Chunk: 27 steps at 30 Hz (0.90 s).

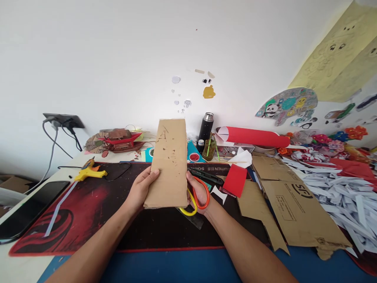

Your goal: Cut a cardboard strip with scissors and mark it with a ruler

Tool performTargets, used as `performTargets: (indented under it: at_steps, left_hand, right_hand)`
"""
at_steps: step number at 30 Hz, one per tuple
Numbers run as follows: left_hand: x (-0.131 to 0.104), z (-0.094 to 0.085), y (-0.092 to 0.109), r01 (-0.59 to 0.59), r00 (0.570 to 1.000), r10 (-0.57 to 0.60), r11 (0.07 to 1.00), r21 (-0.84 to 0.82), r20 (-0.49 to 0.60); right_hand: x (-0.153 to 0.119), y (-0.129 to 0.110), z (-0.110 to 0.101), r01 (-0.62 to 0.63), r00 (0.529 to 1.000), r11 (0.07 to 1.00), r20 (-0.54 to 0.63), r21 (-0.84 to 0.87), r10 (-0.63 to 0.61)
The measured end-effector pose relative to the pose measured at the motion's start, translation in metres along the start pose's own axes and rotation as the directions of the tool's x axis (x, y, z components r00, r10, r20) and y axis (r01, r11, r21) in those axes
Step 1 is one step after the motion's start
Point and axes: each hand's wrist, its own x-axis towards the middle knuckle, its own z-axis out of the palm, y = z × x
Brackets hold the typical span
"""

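Observation:
A rectangular piece of brown cardboard (168,165) is held up in front of me, with dark stains on its face. My left hand (143,186) grips its lower left edge, thumb on the front. At the right edge, my right hand (198,190) has its thumb against the board, and the fingers behind are hidden. Scissors with one orange and one yellow handle loop (188,212) hang in that same hand, their blades hidden by the cardboard. Below and behind it lie a dark ruler (196,222) and a dark green utility knife (206,175) on the black and red mat (97,212).
On the left are a yellow glue gun (90,171) and a black phone (32,208). A black thermos (206,127) and red roll (256,137) stand behind. Right of me lie red paper (235,180), flattened cardboard (297,208) and many white paper strips (344,208).

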Motion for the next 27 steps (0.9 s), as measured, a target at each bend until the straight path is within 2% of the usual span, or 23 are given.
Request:
performTargets:
  at_steps: [7,13,21,27]
  left_hand:
    - [0.004,-0.003,0.004,-0.084,0.992,0.083,0.996,-0.004,-0.09]
    - [0.009,-0.01,0.01,-0.186,0.961,0.179,0.983,-0.011,-0.211]
    - [0.007,-0.01,0.011,-0.249,0.945,0.245,0.968,0.011,-0.217]
    - [0.008,-0.011,0.012,-0.261,0.937,0.257,0.965,0.015,-0.238]
  right_hand:
    - [-0.002,-0.003,0.004,0.039,0.998,0.998,0.057,-0.052,-0.036]
    - [-0.002,-0.004,0.004,0.053,0.995,0.991,0.085,-0.125,-0.043]
    - [-0.003,-0.004,0.002,0.118,0.993,0.959,0.022,-0.259,-0.116]
    - [-0.005,-0.001,0.0,0.093,0.996,0.955,0.015,-0.28,-0.092]
